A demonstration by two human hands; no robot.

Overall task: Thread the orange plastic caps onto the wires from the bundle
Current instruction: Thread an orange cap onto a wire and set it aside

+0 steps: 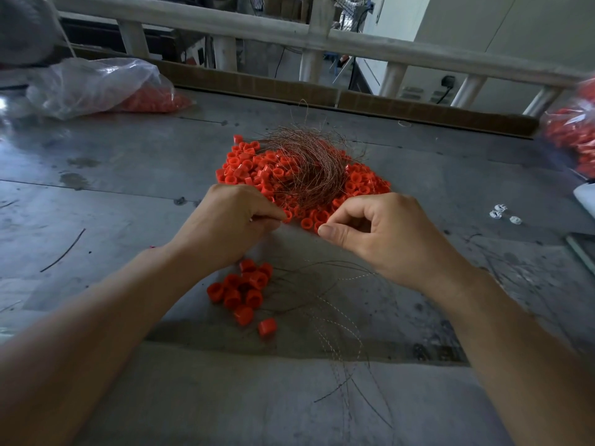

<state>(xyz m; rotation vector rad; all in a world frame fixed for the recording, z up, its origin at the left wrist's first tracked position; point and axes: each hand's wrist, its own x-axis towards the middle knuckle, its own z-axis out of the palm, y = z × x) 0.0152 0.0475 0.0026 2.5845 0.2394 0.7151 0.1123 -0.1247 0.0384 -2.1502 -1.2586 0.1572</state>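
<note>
The grey counter (128, 162) is scratched and stained. A clear bag (96, 85) of orange caps lies at its far left. In the middle sits a big pile of caps (254, 175), small orange rings, with a bundle (309, 165) of thin coppery wires curled on top. The left hand (235, 220) pinches the bundle at its near end. The right hand (380, 230), just beside it, pinches one cap (318, 226). A small heap (244, 291) of caps with loose wires lies nearer.
</note>
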